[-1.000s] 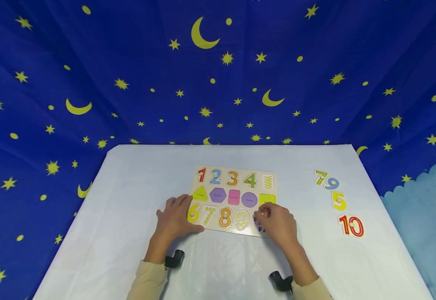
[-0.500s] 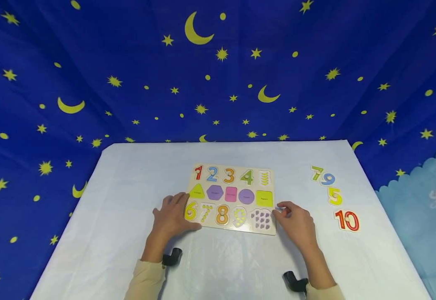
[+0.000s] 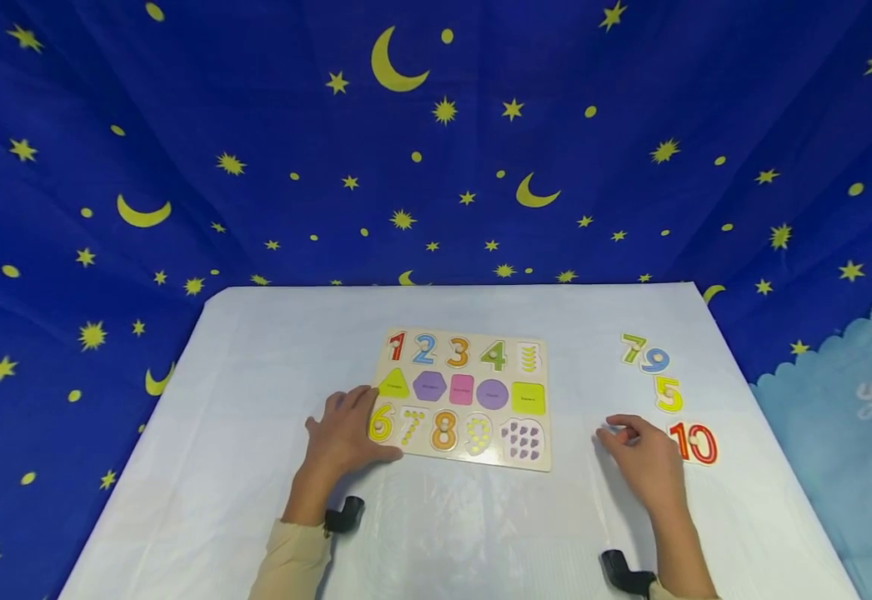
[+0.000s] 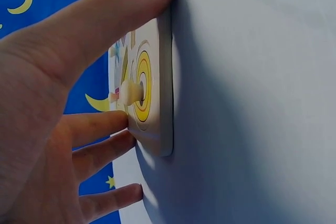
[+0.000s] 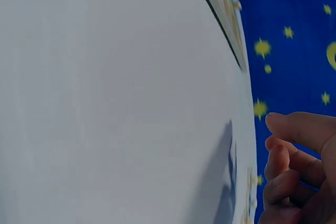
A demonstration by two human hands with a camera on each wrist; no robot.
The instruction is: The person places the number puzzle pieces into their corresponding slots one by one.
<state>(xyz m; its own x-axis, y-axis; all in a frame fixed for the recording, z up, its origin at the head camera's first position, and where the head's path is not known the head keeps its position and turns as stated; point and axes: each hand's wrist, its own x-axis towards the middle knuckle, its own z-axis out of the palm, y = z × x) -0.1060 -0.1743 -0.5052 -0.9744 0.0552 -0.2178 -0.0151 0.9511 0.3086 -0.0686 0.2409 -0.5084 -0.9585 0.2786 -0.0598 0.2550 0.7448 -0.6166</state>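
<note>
A wooden number puzzle board [image 3: 473, 371] lies mid-table in the head view. Number pieces 1 to 4, 6 and 8 sit in their slots; pictures show in the 5, 7, 9 and 10 slots. My left hand [image 3: 343, 437] rests at its lower left corner, thumb along the near edge and fingers at the left side. The left wrist view shows the knobbed yellow 6 [image 4: 144, 66] between thumb and fingers. My right hand [image 3: 649, 467] is over the table right of the board, fingers loosely bent and holding nothing. It is just left of the red 10 piece [image 3: 702, 446], overlapping its edge.
Above the 10, a yellow 5 piece [image 3: 669, 394], a blue 9 piece [image 3: 656, 360] and a green 7 piece [image 3: 633, 347] lie in a line on the white table [image 3: 293, 333]. A blue star-patterned cloth [image 3: 436, 167] hangs behind the table.
My right hand has moved right, from over the board's lower right corner to beside the 10 piece, uncovering the grape picture. My left hand has stayed at the board's corner.
</note>
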